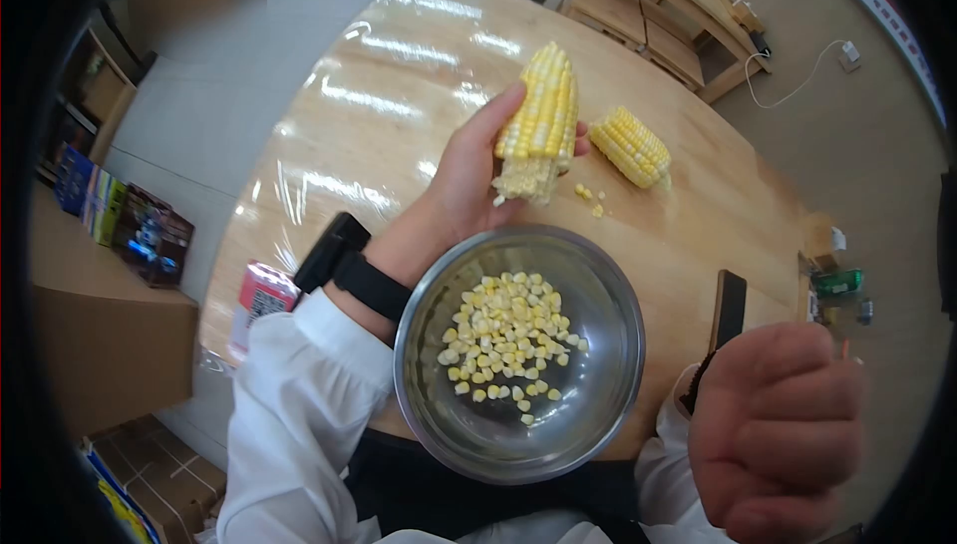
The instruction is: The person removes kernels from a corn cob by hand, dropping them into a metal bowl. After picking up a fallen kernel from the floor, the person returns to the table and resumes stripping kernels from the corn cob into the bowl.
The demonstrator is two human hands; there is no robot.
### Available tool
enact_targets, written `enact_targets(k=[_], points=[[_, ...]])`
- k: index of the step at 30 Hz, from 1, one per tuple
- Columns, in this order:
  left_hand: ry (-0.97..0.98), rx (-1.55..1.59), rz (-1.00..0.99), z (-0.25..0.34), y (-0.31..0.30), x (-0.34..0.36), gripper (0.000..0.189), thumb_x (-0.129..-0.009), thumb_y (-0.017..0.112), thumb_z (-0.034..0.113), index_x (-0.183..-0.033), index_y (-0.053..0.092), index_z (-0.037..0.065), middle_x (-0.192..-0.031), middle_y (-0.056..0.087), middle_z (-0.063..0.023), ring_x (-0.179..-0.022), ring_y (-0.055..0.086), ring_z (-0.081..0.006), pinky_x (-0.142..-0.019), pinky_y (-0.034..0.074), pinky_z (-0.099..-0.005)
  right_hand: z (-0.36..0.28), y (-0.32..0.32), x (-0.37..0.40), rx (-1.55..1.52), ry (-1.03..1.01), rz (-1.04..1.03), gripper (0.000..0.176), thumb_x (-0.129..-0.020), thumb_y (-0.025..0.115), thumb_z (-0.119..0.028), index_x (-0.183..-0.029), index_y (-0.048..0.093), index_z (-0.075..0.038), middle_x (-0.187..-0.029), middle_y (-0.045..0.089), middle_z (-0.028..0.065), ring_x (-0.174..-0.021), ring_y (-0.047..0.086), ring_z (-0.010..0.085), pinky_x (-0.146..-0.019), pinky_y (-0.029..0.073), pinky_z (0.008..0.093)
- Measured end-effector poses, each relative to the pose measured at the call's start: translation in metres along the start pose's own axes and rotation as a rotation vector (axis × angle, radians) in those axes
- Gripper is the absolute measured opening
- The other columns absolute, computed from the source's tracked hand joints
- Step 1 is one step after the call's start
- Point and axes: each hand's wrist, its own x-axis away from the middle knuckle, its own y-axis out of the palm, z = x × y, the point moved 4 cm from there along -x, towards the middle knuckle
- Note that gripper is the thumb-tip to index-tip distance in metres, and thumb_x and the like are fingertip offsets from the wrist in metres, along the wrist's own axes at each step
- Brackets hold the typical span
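My left hand [469, 160] is closed around a corn cob [538, 110], held upright above the far rim of a steel bowl [620, 345]. The cob's lower end is stripped of kernels; yellow and pale kernels cover the rest. Loose corn kernels [508, 330] lie in the bowl, which is at the near edge of the table. Raised close to the camera at the lower right, my right hand [778, 434] makes a fist, with nothing visible sticking out of it. A second piece of corn [630, 148] lies on the table, right of my left hand.
A few kernels [590, 195] lie on the wooden table [329, 145], partly under clear plastic film. A black phone-like slab [731, 307] lies at the right, a pink packet [261, 300] at the left. Cardboard boxes [110, 345] stand left of the table, a wooden bench [638, 20] beyond.
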Motion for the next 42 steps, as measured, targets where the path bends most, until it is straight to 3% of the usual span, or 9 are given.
enact_targets(k=[5, 9, 11, 15, 19, 22, 29, 34, 42], points=[[-0.003, -0.050, -0.053, 0.002, -0.006, 0.001, 0.051, -0.095, 0.031, 0.039, -0.124, 0.043, -0.001, -0.108, 0.058, -0.0162, -0.099, 0.058, -0.0224, -0.080, 0.048, -0.0312, 0.005, -0.017, 0.003, -0.278, -0.135, -0.427, 0.026, -0.077, 0.062, 0.003, -0.098, 0.049, -0.005, -0.078, 0.051, 0.0127, -0.061, 0.046, 0.0226, -0.046, 0.043, 0.0320], [0.066, -0.086, 0.055, -0.003, -0.012, -0.004, 0.047, -0.096, 0.033, 0.033, -0.123, 0.042, -0.005, -0.110, 0.057, -0.0158, -0.103, 0.056, -0.0224, -0.091, 0.043, -0.0342, 0.045, -0.029, 0.056, -1.002, 0.502, 0.473, 0.018, -0.089, 0.051, -0.022, -0.104, 0.057, -0.014, -0.080, 0.051, -0.0030, -0.074, 0.046, 0.0127, -0.052, 0.036, 0.0224], [0.094, -0.045, 0.045, -0.007, -0.014, -0.007, 0.042, -0.096, 0.038, 0.029, -0.130, 0.037, 0.004, -0.116, 0.054, -0.0120, -0.103, 0.055, -0.0211, -0.093, 0.042, -0.0351, 0.098, 0.017, 0.031, -0.196, 0.593, 0.322, 0.018, -0.083, 0.049, 0.003, -0.100, 0.053, -0.003, -0.078, 0.049, 0.0004, -0.063, 0.044, 0.0076, -0.055, 0.035, 0.0212], [0.180, -0.167, 0.021, 0.000, -0.013, -0.007, 0.041, -0.096, 0.041, 0.027, -0.131, 0.034, 0.009, -0.116, 0.053, -0.0094, -0.100, 0.056, -0.0187, -0.088, 0.045, -0.0347, 0.188, 0.046, 0.104, -0.578, 1.244, 0.396, 0.010, -0.090, 0.047, -0.013, -0.096, 0.048, -0.005, -0.071, 0.046, -0.0004, -0.050, 0.038, 0.0046, -0.042, 0.030, 0.0188], [0.252, -0.273, 0.056, 0.003, -0.015, -0.007, 0.041, -0.094, 0.044, 0.029, -0.128, 0.034, 0.009, -0.109, 0.053, -0.0079, -0.094, 0.056, -0.0179, -0.080, 0.048, -0.0333, 0.181, 0.079, 0.124, -0.918, 1.437, 0.344, 0.024, -0.094, 0.045, -0.030, -0.097, 0.046, -0.006, -0.071, 0.047, 0.0001, -0.049, 0.040, 0.0052, -0.041, 0.030, 0.0181], [0.233, -0.330, 0.050, 0.003, -0.017, -0.006, 0.046, -0.093, 0.049, 0.026, -0.131, 0.030, 0.008, -0.109, 0.051, -0.0073, -0.094, 0.055, -0.0160, -0.079, 0.048, -0.0305, 0.172, 0.091, 0.122, -1.177, 1.389, 0.219, 0.033, -0.093, 0.047, -0.038, -0.102, 0.044, -0.007, -0.077, 0.050, 0.0010, -0.052, 0.044, 0.0056, -0.041, 0.033, 0.0181], [0.254, -0.359, 0.132, 0.004, -0.020, -0.003, 0.045, -0.092, 0.053, 0.025, -0.128, 0.034, 0.006, -0.109, 0.051, -0.0063, -0.101, 0.050, -0.0128, -0.085, 0.044, -0.0288, 0.178, 0.097, 0.131, -1.109, 1.376, 0.124, 0.037, -0.092, 0.049, -0.041, -0.104, 0.043, -0.006, -0.083, 0.053, 0.0038, -0.057, 0.051, 0.0083, -0.048, 0.042, 0.0187], [0.149, -0.445, 0.101, 0.002, -0.028, -0.007, 0.042, -0.093, 0.047, 0.038, -0.120, 0.039, 0.007, -0.097, 0.053, -0.0075, -0.085, 0.056, -0.0157, -0.067, 0.050, -0.0303, 0.177, 0.097, 0.132, -1.242, 1.394, 0.046, 0.038, -0.092, 0.049, -0.038, -0.106, 0.040, -0.004, -0.085, 0.054, 0.0064, -0.064, 0.056, 0.0109, -0.053, 0.044, 0.0206], [0.184, -0.421, 0.136, 0.000, -0.025, -0.010, 0.047, -0.093, 0.043, 0.043, -0.117, 0.043, 0.002, -0.103, 0.055, -0.0120, -0.088, 0.057, -0.0200, -0.063, 0.051, -0.0324, 0.186, 0.108, 0.140, -1.149, 1.348, 0.145, 0.034, -0.093, 0.050, -0.030, -0.109, 0.037, -0.004, -0.085, 0.053, 0.0064, -0.063, 0.052, 0.0102, -0.056, 0.043, 0.0214]])
